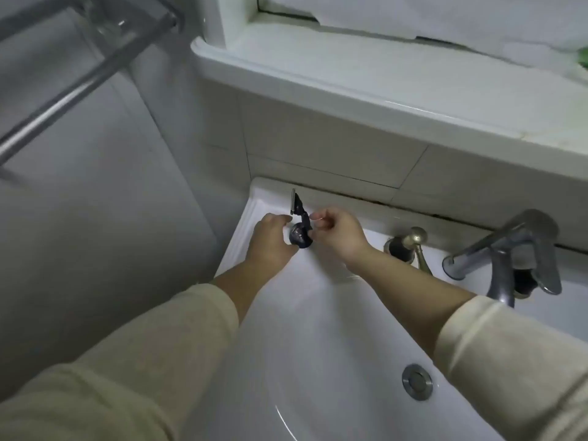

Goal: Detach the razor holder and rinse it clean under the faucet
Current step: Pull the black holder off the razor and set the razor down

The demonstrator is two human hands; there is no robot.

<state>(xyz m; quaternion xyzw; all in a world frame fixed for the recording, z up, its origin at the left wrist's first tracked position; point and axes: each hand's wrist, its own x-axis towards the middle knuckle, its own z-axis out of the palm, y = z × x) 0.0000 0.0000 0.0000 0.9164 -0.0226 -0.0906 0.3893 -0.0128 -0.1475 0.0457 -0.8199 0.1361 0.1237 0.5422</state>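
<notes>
A dark razor [298, 207] stands upright in a round dark razor holder [298, 237] on the back left corner of the white sink [318, 329]. My left hand [272, 240] grips the holder's base from the left. My right hand [339, 232] sits just right of the razor, its fingers curled and pinching at the razor's lower part or the holder's edge; which one is hidden. A chrome faucet [506, 249] stands at the right, and no water is visible.
A brass knob [413, 238] rises between my right hand and the faucet. The drain [417, 381] lies low in the basin. A white window ledge [381, 87] overhangs the tiled wall behind. A metal towel rack [79, 74] hangs at upper left.
</notes>
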